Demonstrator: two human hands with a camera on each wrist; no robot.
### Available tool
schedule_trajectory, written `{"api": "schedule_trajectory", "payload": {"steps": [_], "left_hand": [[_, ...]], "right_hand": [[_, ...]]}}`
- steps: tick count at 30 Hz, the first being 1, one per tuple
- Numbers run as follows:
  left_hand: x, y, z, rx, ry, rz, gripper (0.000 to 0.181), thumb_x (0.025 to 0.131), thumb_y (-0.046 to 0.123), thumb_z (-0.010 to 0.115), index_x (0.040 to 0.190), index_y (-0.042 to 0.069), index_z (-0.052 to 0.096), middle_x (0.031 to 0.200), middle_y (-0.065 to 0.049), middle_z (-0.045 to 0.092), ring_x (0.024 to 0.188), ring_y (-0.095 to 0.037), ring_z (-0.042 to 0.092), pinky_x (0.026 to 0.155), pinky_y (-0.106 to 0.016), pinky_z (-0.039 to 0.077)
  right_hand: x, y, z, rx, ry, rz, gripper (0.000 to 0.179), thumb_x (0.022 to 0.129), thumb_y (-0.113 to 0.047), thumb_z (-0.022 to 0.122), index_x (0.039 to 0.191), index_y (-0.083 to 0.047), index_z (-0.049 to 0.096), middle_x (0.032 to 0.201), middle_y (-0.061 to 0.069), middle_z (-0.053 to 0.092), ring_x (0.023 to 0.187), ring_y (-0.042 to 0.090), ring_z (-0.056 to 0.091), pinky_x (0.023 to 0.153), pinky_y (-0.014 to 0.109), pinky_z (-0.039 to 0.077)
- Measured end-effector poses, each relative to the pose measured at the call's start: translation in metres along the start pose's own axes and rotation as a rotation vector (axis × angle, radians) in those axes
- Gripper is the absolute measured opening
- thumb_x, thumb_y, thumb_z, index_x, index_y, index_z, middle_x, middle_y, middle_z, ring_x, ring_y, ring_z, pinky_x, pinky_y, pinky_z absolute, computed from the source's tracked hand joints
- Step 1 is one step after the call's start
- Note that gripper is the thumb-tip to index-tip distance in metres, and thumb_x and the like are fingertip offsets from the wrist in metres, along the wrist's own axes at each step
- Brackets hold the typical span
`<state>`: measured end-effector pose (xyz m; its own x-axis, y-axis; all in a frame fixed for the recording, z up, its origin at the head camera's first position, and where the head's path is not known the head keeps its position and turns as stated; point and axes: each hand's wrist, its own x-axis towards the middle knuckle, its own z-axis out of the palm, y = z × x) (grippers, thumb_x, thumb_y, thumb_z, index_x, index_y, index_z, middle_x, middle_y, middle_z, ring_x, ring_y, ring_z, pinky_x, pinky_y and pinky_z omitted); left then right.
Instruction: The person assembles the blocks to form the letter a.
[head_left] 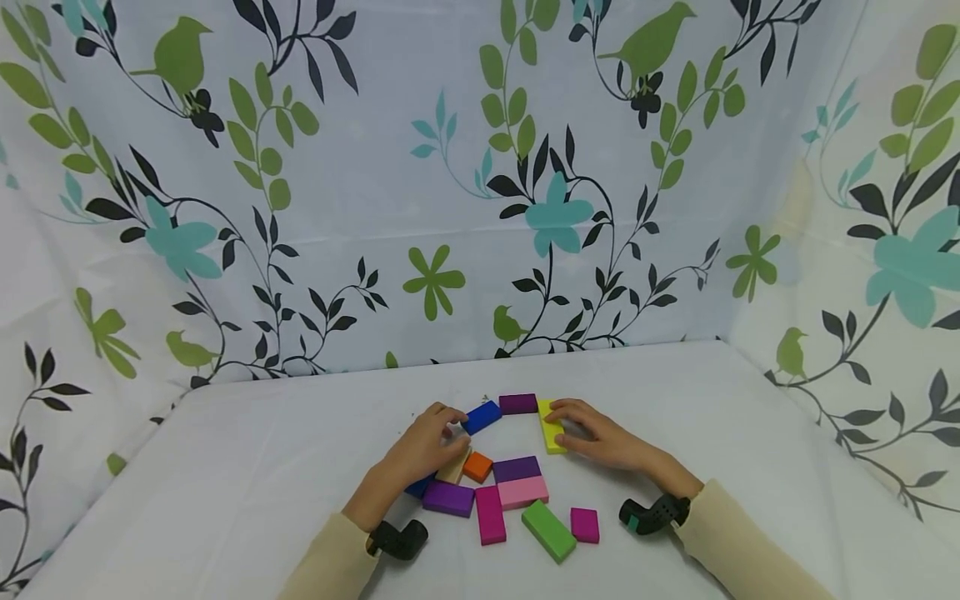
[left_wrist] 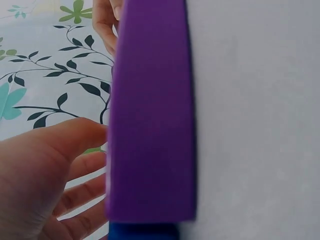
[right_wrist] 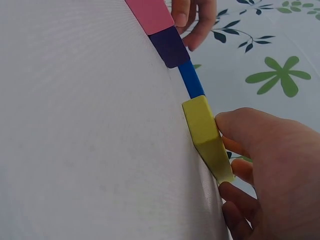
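Note:
In the head view, my left hand [head_left: 429, 446] pinches the left end of a blue block [head_left: 482, 417] between thumb and forefinger. Under that hand lies a beige block [head_left: 452, 468], partly hidden, beside a small orange block [head_left: 477, 467]. My right hand [head_left: 603, 439] holds a yellow block [head_left: 550, 429] at its right side, forefinger near the far end and thumb nearer the front. A dark purple block [head_left: 517, 404] lies between the blue and yellow ones. In the right wrist view, the thumb meets the yellow block's side, with other fingers partly behind it.
Nearer me lie a purple block [head_left: 448, 499], a violet block [head_left: 516, 469] against a pink one [head_left: 522, 492], two magenta blocks [head_left: 491, 515] and a green block [head_left: 549, 531]. A second blue block [head_left: 419, 485] shows beneath the left wrist. Patterned cloth [head_left: 360, 183] hangs behind the white table.

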<state>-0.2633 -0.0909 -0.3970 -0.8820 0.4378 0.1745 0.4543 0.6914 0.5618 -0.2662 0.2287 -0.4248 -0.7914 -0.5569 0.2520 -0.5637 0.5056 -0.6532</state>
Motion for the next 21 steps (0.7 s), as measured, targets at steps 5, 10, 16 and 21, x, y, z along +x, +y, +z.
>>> {"api": "schedule_trajectory", "payload": {"steps": [5,10,16,21], "left_hand": [[-0.004,-0.005,0.001,0.012,-0.007,0.048,0.029,0.092,0.021,0.066,0.118,0.007,0.065,0.115,-0.008,0.059,0.100,-0.022,0.062,0.085,-0.040,0.054],[-0.004,-0.012,0.002,-0.031,-0.046,0.089,0.026,0.094,0.022,0.064,0.116,0.008,0.065,0.113,-0.006,0.061,0.103,-0.021,0.060,0.087,-0.039,0.053],[-0.002,-0.015,-0.002,-0.077,-0.061,0.174,0.021,0.095,0.022,0.063,0.110,0.007,0.068,0.110,-0.006,0.061,0.102,-0.021,0.059,0.088,-0.040,0.052],[-0.003,-0.015,-0.004,-0.127,-0.120,0.220,0.023,0.094,0.022,0.065,0.111,0.007,0.068,0.109,-0.005,0.061,0.102,-0.020,0.057,0.090,-0.039,0.051]], "right_hand": [[-0.001,-0.002,0.001,0.000,0.002,0.008,0.033,0.099,-0.020,0.058,0.129,-0.007,0.057,0.144,0.021,0.042,0.137,0.044,0.034,0.108,0.062,0.028],[-0.003,-0.004,0.002,-0.008,0.004,0.011,0.033,0.098,-0.022,0.058,0.128,-0.008,0.057,0.144,0.020,0.042,0.136,0.044,0.035,0.107,0.062,0.030],[-0.001,-0.003,0.001,-0.019,0.022,0.001,0.032,0.098,-0.021,0.058,0.128,-0.008,0.058,0.144,0.021,0.043,0.135,0.044,0.036,0.106,0.063,0.031],[-0.001,-0.005,0.001,-0.015,0.022,0.008,0.032,0.099,-0.021,0.057,0.128,-0.009,0.057,0.144,0.020,0.043,0.135,0.045,0.036,0.106,0.064,0.030]]}}
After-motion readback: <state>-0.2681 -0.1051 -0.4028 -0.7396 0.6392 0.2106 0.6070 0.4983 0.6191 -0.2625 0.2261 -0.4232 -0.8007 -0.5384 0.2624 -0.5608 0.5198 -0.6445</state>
